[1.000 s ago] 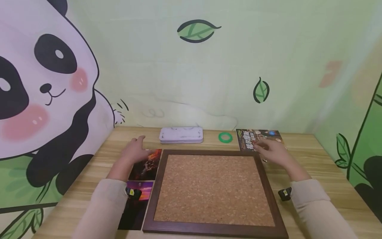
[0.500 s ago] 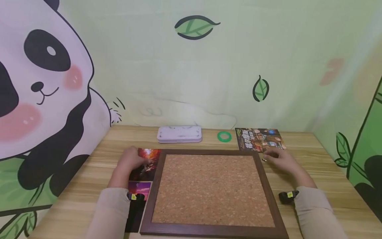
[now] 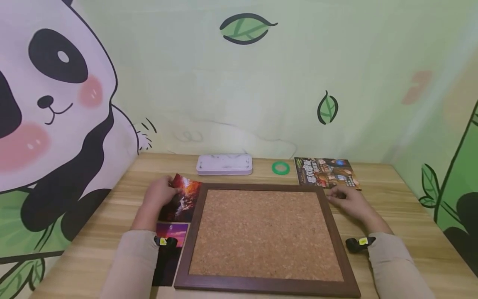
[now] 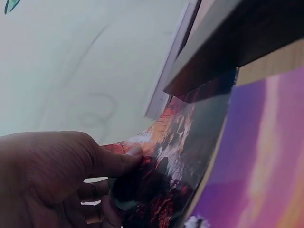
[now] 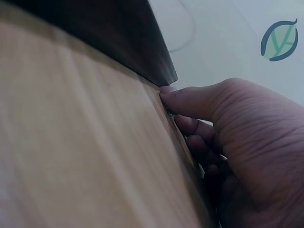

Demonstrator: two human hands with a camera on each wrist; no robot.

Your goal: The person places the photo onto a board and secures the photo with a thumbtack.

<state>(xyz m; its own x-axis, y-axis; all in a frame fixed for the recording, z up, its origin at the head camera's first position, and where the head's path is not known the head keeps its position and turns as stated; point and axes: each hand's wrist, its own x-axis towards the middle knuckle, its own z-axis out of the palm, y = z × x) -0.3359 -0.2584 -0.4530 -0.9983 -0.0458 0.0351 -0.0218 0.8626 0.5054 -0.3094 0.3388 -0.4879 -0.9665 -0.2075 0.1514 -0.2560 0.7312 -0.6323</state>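
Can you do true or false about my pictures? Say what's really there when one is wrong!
1. The left hand has the fiery photo in its grip. True.
2. The right hand is near one corner of the corkboard. True.
3. A red ring lies beyond the corkboard. False: a green ring lies there.
4. The purple photo lies left of the corkboard. True.
5. A mug stands left of that ring. False: a white case lies there.
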